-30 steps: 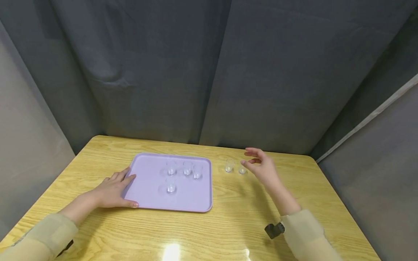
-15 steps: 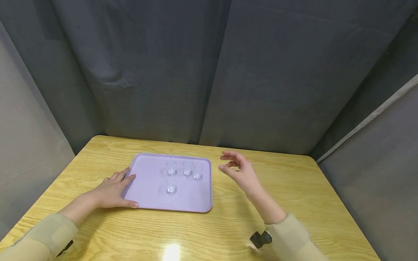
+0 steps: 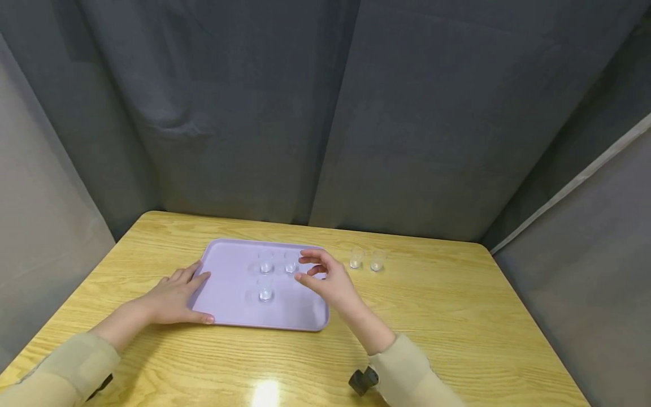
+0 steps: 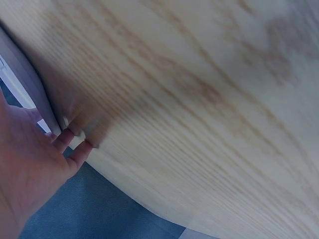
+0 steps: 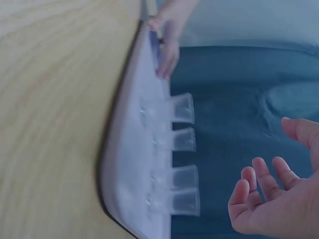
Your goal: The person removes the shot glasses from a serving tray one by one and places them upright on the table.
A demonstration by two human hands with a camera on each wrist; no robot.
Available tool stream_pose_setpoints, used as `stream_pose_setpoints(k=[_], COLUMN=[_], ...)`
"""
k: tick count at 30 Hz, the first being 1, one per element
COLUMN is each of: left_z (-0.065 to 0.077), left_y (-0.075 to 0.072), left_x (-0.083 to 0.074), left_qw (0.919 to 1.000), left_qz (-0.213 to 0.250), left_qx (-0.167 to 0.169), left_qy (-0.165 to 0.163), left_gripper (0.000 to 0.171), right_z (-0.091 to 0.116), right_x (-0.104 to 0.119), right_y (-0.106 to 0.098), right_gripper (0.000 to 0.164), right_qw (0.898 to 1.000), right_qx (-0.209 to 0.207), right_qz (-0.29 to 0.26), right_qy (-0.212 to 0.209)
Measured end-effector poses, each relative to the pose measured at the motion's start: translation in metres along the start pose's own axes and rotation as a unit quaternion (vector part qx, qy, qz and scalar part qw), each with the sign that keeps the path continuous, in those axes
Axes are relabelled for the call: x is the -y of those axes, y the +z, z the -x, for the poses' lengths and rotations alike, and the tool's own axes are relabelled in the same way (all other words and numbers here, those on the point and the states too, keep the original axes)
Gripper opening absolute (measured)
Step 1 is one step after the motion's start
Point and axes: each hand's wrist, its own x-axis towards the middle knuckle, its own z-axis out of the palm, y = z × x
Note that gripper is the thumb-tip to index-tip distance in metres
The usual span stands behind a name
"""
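— What is seen at the back?
— A dark grey curtain (image 3: pixel 244 113) is hung across the far side, with a wood-grained table (image 3: pixel 432 328) set before it.
— And on the table?
— A lilac tray (image 3: pixel 229 302) is placed left of centre.
— How are the hands engaged?
— The tray is touched by the left hand (image 3: pixel 175 297), its fingers spread at the left rim, its thumb laid on the near rim; nothing is gripped. The right hand (image 3: pixel 328 280) is held over the tray's right side, fingers loosely bent, thumb set apart, with nothing seen in its grasp.
— And the smallest things?
— Four clear cups (image 5: pixel 184 108) are shown upright on the tray in the right wrist view; only three can be made out in the head view, the fourth presumably being hidden by the right hand. Two more cups (image 3: pixel 356 258) are stood side by side on the table, right of the tray.
— Which step is in hand?
— A reach for a cup at the tray's right is judged likely, with no grasp yet made.
— What is called for next?
— A light pinch between thumb and fingers, it is judged, with the neighbouring cups left unknocked and the tray steadied.
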Motion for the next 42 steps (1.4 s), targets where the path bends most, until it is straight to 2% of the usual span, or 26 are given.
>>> stream_pose_setpoints(k=[6, 12, 19, 25, 32, 42], left_z=[-0.001, -0.002, -0.002, -0.002, -0.001, 0.0], left_y=[0.002, 0.006, 0.003, -0.001, -0.001, -0.002], left_x=[0.002, 0.007, 0.004, 0.002, 0.001, 0.0], left_qw=[0.9999, 0.9996, 1.0, 1.0, 0.9999, 0.9999], left_qz=[0.004, 0.005, 0.002, -0.004, 0.005, 0.008], left_qx=[-0.011, -0.022, -0.009, -0.003, -0.007, -0.009], left_qy=[0.008, 0.014, 0.004, 0.004, 0.005, 0.011], left_gripper=[0.111, 0.111, 0.113, 0.113, 0.112, 0.11], right_z=[-0.007, -0.012, -0.021, -0.028, -0.032, -0.034], right_x=[-0.012, -0.029, -0.04, -0.044, -0.043, -0.044], right_y=[0.027, 0.051, 0.068, 0.076, 0.08, 0.083], right_gripper=[0.043, 0.048, 0.052, 0.045, 0.034, 0.032], right_qw=[0.999, 0.998, 0.995, 0.994, 0.996, 0.997], right_qx=[0.029, 0.036, 0.055, 0.062, 0.048, 0.043], right_qz=[-0.014, -0.03, -0.011, 0.0, 0.017, 0.032], right_qy=[0.026, 0.051, 0.078, 0.092, 0.077, 0.057])
